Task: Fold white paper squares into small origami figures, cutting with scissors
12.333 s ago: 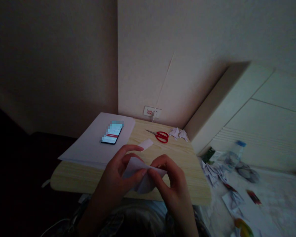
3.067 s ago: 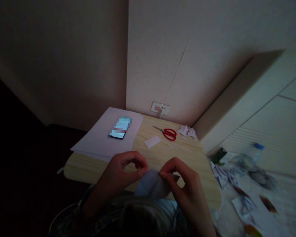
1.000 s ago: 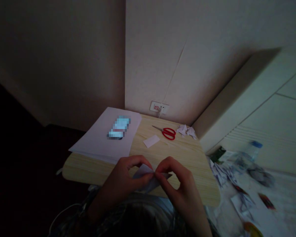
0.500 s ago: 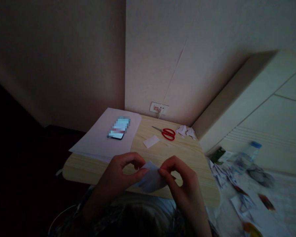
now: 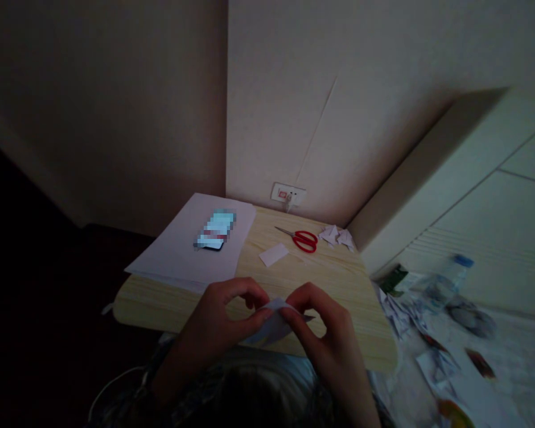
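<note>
Between my two hands is a piece of white paper (image 5: 274, 324), held up over the near edge of the table and bent along its top. My left hand (image 5: 236, 312) pinches its left side between thumb and fingers. On the right side, my right hand (image 5: 314, 321) pinches it the same way, and a dark pointed corner sticks out past those fingers. Beyond the hands lie a small white paper rectangle (image 5: 274, 254) and red-handled scissors (image 5: 303, 240), blades pointing left. Folded white paper pieces (image 5: 336, 236) sit at the table's back right corner.
The light wooden table (image 5: 339, 279) stands against the wall. Large white sheets (image 5: 169, 249) lie on its left with a lit phone (image 5: 216, 230) on top. A wall socket (image 5: 288, 194) holds a plug. To the right are a plastic bottle (image 5: 448, 282) and scattered papers (image 5: 441, 368).
Both hands have drawn slightly closer together. The paper's upper part, which stood up flat between them, is now bent over and shows less of its face.
</note>
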### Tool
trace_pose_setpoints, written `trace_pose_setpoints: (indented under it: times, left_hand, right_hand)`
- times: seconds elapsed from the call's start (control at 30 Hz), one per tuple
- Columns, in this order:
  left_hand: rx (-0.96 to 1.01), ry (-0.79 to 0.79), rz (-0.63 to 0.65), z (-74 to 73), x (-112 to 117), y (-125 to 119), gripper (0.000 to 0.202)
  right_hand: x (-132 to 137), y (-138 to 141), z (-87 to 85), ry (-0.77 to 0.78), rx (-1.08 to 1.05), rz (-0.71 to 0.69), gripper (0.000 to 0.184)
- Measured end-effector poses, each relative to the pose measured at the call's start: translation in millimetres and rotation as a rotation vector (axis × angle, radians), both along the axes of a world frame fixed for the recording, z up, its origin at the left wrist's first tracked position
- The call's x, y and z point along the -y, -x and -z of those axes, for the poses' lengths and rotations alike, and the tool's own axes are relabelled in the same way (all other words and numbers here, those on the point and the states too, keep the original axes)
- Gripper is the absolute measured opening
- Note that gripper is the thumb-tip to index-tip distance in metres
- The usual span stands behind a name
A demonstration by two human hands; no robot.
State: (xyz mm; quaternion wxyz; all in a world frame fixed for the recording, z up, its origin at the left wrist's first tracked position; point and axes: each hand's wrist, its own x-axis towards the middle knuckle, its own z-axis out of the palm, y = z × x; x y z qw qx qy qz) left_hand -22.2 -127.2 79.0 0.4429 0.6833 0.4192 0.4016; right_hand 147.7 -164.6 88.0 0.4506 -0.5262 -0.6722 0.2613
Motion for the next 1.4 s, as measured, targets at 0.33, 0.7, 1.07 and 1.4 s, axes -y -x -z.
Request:
trace_pose_setpoints:
  times: [0.33, 0.7, 1.07, 1.4]
  left_hand:
    - [-0.064, -0.021, 0.096, -0.9, 3.7, -3.9, 0.008]
    - [0.036, 0.003, -0.051, -5.1, 2.3, 5.1, 0.009]
    - [0.065, -0.117, -0.002, -0.8, 3.1, -2.1, 0.009]
    - [0.058, -0.099, -0.061, -2.7, 4.3, -0.6, 0.011]
  right_hand:
    - [0.4, 1.7, -1.7, -0.022, 0.024, -0.047, 0.011]
    - [0.7, -1.9, -1.4, -0.082, 0.000, 0.023, 0.013]
    - [0.2, 5.8, -2.3, -0.061, -0.021, -0.051, 0.012]
    - [-1.0, 0.8, -4.0, -0.080, 0.023, -0.012, 0.013]
